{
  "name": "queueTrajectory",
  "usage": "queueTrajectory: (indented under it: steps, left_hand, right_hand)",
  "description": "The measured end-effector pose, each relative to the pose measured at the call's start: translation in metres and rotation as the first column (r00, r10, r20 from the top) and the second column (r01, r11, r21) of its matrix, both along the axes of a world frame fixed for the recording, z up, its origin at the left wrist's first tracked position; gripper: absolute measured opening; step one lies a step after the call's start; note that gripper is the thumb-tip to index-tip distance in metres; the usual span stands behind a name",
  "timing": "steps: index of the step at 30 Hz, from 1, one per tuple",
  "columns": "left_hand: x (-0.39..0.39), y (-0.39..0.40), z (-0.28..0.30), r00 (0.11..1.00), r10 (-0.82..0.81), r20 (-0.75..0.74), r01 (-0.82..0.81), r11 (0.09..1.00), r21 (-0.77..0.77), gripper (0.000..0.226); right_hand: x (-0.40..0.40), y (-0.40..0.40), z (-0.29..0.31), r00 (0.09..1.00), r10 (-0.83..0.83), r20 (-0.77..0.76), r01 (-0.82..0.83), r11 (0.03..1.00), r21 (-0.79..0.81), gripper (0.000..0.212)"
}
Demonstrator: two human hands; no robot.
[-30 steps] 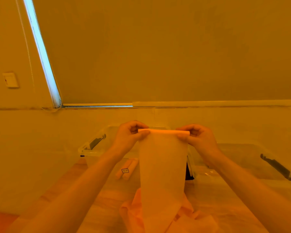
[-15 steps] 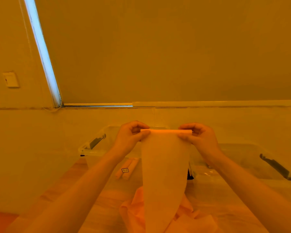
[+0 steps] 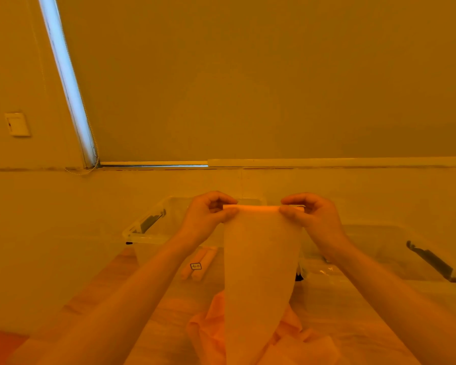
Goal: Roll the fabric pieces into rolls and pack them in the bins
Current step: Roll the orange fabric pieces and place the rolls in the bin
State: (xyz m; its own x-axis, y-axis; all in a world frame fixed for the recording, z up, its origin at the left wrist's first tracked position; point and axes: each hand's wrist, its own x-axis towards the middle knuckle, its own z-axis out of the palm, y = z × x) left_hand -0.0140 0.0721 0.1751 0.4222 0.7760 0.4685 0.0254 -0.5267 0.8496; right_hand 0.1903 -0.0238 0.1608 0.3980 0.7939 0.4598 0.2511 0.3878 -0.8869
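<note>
A pale fabric piece [image 3: 259, 272] hangs in the air in front of me, its top edge wound into a thin roll. My left hand [image 3: 208, 217] pinches the roll's left end and my right hand [image 3: 311, 219] pinches its right end. Behind them stand two clear plastic bins: the left bin [image 3: 148, 230] holds two finished fabric rolls [image 3: 199, 264], the right bin [image 3: 379, 248] is partly hidden by my right arm. A heap of loose orange fabric [image 3: 287, 335] lies on the table below the hanging piece.
The wooden table [image 3: 108, 280] runs up to a pale wall. A window blind [image 3: 248, 75] fills the wall above, with a bright gap at its left edge. A wall switch [image 3: 17, 124] sits at the far left.
The hanging fabric has narrowed and drawn upward a little as the roll at the top thickened. Both hands stay at the roll's ends, shifted slightly right.
</note>
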Motion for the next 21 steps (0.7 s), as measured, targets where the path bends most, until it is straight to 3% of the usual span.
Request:
queueTrajectory:
  steps: [4,8,14,21]
  left_hand:
    - [0.0004,0.0011,-0.0021,0.999,0.03,-0.015,-0.03,1.0,0.0,0.017]
    - [0.0007,-0.0026,-0.0018,0.996,0.068,-0.059,-0.067,0.998,0.014,0.008]
    - [0.0019,-0.0059,-0.0022,0.998,-0.061,-0.003,0.061,0.997,-0.036,0.024]
    - [0.0026,-0.0041,-0.0014,0.996,0.048,-0.072,-0.047,0.999,0.018,0.01]
  right_hand:
    - [0.0015,-0.0005,-0.0005,0.999,0.023,0.037,-0.023,1.0,-0.022,0.024]
    - [0.0024,-0.0026,-0.0026,0.998,0.034,0.046,-0.034,0.999,-0.008,0.015]
    - [-0.0005,-0.0026,-0.0019,0.998,-0.003,0.056,0.003,1.0,-0.013,0.009]
    - [-0.0009,-0.0029,-0.0035,0.996,0.053,0.069,-0.052,0.999,-0.015,0.02]
